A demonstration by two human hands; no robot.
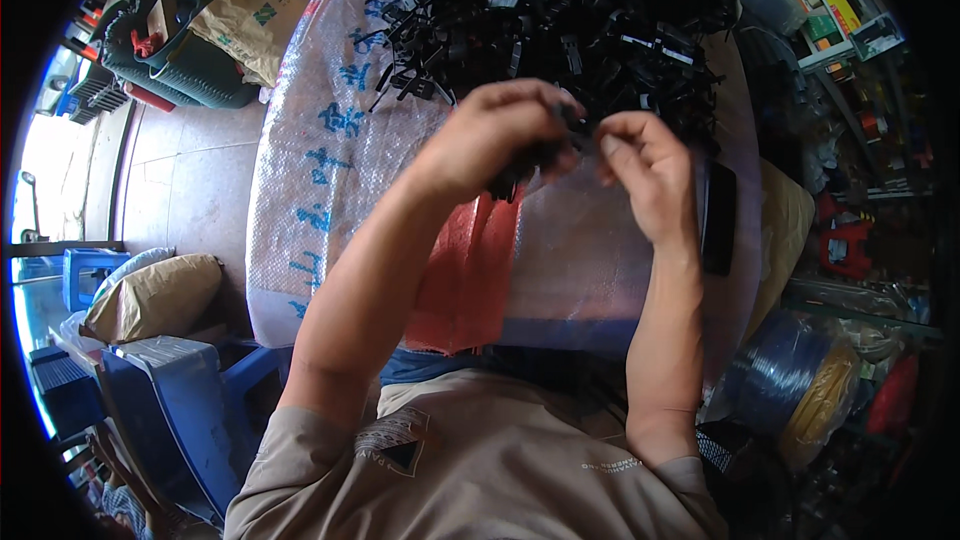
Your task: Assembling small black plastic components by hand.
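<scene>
A large heap of small black plastic parts (570, 30), some with pale grey pieces, covers the far half of the table. At the heap's near edge, my left hand (505, 135) is curled round a few of these black plastic parts (505, 183); their exact kind cannot be made out. Just to its right, my right hand (650, 165) has thumb and fingers pinched together, slightly blurred. Whatever is between those fingertips is too small to name. The two hands are close together above a white woven plastic sheet (310, 170).
Red woven material (465, 280) lies under my left forearm. A flat black object (718, 220) rests right of my right wrist. Blue plastic stools (185, 410) and a stuffed paper sack (160, 300) stand left. Rolls of tubing (790, 380) and crowded shelves (850, 30) line the right.
</scene>
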